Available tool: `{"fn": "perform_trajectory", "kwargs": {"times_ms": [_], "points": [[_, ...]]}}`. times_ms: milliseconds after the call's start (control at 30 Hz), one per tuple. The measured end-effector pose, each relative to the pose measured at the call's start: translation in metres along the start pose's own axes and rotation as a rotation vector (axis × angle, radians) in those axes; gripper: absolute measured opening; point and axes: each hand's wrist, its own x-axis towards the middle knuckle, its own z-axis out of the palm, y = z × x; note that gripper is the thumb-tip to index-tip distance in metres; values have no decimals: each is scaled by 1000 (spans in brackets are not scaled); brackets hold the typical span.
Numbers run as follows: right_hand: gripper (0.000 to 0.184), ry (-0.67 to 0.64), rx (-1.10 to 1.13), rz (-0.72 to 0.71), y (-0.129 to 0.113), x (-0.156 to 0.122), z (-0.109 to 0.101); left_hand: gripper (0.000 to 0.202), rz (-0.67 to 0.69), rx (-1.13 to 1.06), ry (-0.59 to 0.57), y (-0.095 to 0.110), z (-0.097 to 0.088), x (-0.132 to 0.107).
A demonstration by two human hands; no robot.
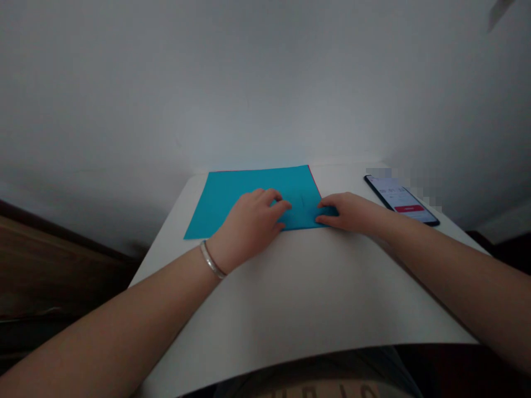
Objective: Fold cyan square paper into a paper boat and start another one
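A sheet of bright blue paper lies flat on the white table, with a thin red edge showing along its far and right sides. My left hand, with a silver bangle at the wrist, rests over the near middle of the sheet, fingers apart and slightly bent. At the sheet's near right corner, my right hand touches the paper with thumb and fingertips spread. Nothing shows in the grasp of either hand. A faint short line is visible on the blue surface between the hands.
A phone with a lit screen and a red button lies to the right, beyond my right forearm. The white table stands against a pale wall. Brown wooden furniture is at the left.
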Motion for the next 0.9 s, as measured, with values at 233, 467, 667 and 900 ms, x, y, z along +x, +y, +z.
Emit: {"fn": "perform_trajectory", "kwargs": {"times_ms": [233,467,667,900], "points": [[39,-2,-6,11,-7,5,-6,30,290,-91,-63,11,7,-1],[43,-20,-2,62,-10,7,-4,36,271,-62,-91,12,10,-3],[44,-72,64,107,-12,8,-7,44,298,-36,-118,13,9,-4],[42,-169,202,120,-2,9,-15,45,289,-37,-139,12,8,-3]]}}
